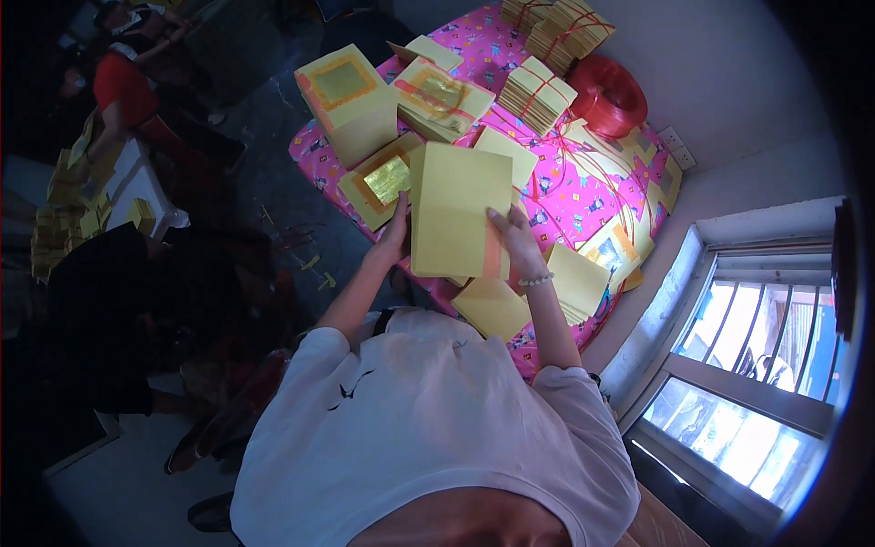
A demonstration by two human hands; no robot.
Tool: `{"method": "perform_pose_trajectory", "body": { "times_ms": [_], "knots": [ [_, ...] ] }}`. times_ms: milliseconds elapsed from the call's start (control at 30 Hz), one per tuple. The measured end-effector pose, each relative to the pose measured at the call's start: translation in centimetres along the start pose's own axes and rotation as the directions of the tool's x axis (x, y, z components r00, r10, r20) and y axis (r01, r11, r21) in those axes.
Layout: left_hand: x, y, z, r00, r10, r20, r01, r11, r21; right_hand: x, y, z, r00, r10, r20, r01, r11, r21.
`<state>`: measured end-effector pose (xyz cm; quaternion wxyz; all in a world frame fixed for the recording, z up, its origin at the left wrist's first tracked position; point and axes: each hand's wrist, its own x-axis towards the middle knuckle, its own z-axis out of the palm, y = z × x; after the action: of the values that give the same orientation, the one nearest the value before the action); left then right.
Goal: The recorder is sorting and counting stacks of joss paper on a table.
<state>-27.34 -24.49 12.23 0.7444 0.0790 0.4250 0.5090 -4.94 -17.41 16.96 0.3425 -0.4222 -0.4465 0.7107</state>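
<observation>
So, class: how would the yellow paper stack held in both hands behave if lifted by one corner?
The yellow paper stack would probably sag and fan, being loose thin sheets. Both the left hand and the right hand support it, suggesting floppiness. Untied, its sheets might slide.

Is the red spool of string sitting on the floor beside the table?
No, the red spool of string rests on the pink patterned tablecloth, near the tied bundles of yellow paper.

Tied bundles of yellow paper bound with red string sit toward the far edge of the pink patterned surface, with more tied bundles at its far corner. Near the left edge, stacks carry square gold-foil labels framed in orange. No signs or screens show.
</observation>
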Motion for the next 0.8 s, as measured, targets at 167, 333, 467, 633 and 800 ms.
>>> {"method": "perform_pose_trajectory", "body": {
  "times_ms": [167,333,467,633,800],
  "knots": [
    [0.0,0.2,0.5,0.997,0.082,-0.010,-0.081,0.993,0.085,-0.3,-1.7,-1.8,0.967,0.252,-0.036,-0.215,0.885,0.413],
    [-1.3,3.0,2.5,0.997,0.009,0.073,-0.013,0.999,0.042,0.4,0.4,-5.8,0.972,0.225,0.064,-0.205,0.684,0.700],
    [-3.0,3.4,1.6,0.992,0.128,-0.006,-0.125,0.977,0.176,-0.8,-2.6,-3.8,0.983,0.179,-0.046,-0.138,0.874,0.465],
    [-1.9,0.5,-1.3,0.966,0.251,-0.067,-0.197,0.877,0.439,0.8,-1.4,-3.4,0.986,0.164,0.027,-0.162,0.912,0.377],
    [-3.1,3.3,-0.2,0.963,0.157,-0.217,0.050,0.690,0.722,0.7,-2.4,0.4,0.991,0.122,0.047,-0.130,0.965,0.227]
  ]
}}
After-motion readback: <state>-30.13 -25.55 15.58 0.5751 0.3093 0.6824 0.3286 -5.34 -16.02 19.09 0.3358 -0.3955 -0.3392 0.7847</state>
